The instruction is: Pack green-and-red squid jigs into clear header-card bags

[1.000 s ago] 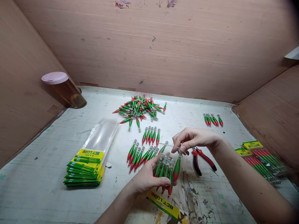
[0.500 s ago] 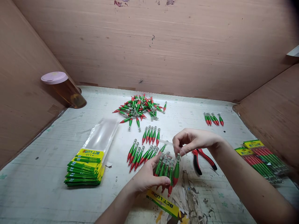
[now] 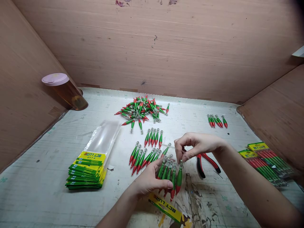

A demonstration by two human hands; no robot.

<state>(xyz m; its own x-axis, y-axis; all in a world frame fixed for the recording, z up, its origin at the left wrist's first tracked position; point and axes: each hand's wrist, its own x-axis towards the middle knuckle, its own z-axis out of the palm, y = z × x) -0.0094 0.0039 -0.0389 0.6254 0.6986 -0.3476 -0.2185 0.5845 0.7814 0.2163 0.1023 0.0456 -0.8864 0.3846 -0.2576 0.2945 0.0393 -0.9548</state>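
My left hand (image 3: 154, 180) is closed round a fan of green-and-red fishing lures (image 3: 169, 171) and a clear plastic bag, its thumb across their red ends. The bag's yellow-and-green printed header (image 3: 165, 207) hangs below that hand, towards me. My right hand (image 3: 192, 145) pinches the hooked top of the rightmost lure (image 3: 179, 180), beside the others. The clear film makes it hard to see which lures lie inside the bag. Just beyond my hands, several more lures (image 3: 140, 160) lie in groups, with another row (image 3: 154, 137) behind them.
A heap of lures (image 3: 142, 109) lies at the back. To the left are stacked header bags (image 3: 86, 171) and a pink-lidded bottle (image 3: 66, 91). Red-and-black pliers (image 3: 200, 166) lie beneath my right wrist. Farther right are filled packs (image 3: 263, 163) and a few lures (image 3: 216, 121). Cardboard walls (image 3: 152, 47) surround the table.
My right hand has dropped slightly, and the rightmost lure has shifted a little left and down with it, closer to the others. My left hand has hardly moved.
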